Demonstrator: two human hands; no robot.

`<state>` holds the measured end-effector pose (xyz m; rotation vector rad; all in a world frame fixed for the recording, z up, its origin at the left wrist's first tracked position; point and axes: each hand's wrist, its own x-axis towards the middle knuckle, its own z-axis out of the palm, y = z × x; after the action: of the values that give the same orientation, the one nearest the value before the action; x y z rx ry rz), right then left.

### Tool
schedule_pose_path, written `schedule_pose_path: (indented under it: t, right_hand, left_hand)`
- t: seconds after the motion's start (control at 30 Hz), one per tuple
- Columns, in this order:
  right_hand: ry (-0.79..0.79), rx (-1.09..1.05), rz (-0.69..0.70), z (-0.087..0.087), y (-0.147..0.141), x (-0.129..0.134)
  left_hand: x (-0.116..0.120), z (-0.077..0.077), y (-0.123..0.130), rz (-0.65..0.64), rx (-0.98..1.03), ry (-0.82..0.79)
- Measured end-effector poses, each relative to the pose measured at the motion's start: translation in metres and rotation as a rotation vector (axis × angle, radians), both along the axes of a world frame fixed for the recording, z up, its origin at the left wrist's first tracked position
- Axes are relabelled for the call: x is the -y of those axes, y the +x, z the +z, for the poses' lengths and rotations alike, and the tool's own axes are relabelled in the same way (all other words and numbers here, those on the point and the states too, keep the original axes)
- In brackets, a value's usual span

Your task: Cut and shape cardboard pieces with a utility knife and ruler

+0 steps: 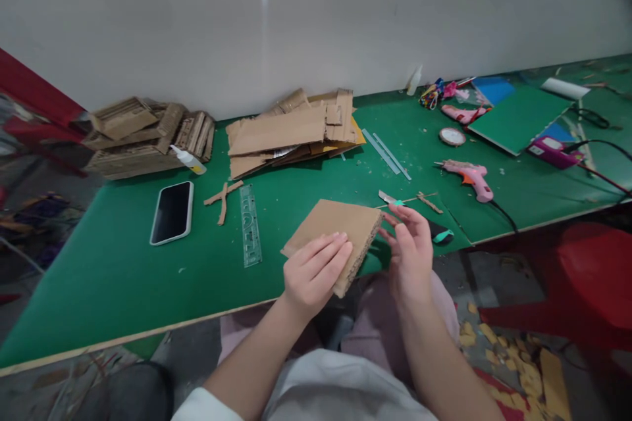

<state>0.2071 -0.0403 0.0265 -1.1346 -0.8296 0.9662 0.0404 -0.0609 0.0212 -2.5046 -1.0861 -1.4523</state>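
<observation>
The cardboard block (345, 220) already looks shaped: its top is flat and smooth, and its thick side shows ridged layers that seem to be stacked together. That side is bare, with no cover over it. How much work is left on the block cannot be told, though a heap of loose cardboard (281, 131) lies unjoined at the back of the green table (123, 276).

The left hand (311, 273) grips the block, fingers flat across its top and the thumb out of sight, holding it tilted above the table's near edge. The right hand (412, 256) is loosely open beside the block's right corner, its fingers parted and slightly curled, with nothing seen in its grasp; whether a fingertip touches the side is unclear. A knife (441, 233) lies just behind it, and a glue gun (471, 177) rests farther right
</observation>
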Motion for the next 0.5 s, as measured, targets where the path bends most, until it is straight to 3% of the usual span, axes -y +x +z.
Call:
schedule_pose_path:
  t: [0.07, 0.17, 0.33, 0.4, 0.5]
  right_hand:
    - [-0.202, -0.280, 0.158, -0.006, 0.000, -0.001]
    - [-0.343, -0.400, 0.349, -0.013, -0.001, -0.002]
    - [-0.329, -0.392, 0.234, -0.024, 0.001, -0.008]
    - [-0.306, -0.385, 0.174, -0.030, 0.004, -0.012]
    - [-0.279, -0.403, 0.128, -0.038, 0.008, -0.015]
  left_hand:
    - [0.000, -0.004, 0.003, -0.027, -0.027, -0.043]
    - [0.001, -0.013, 0.005, -0.083, -0.090, -0.098]
    - [0.008, -0.018, -0.005, -0.036, -0.251, -0.193]
    - [0.010, -0.018, -0.014, 0.016, -0.160, -0.286]
    - [0.010, -0.022, -0.026, 0.215, 0.312, -0.504]
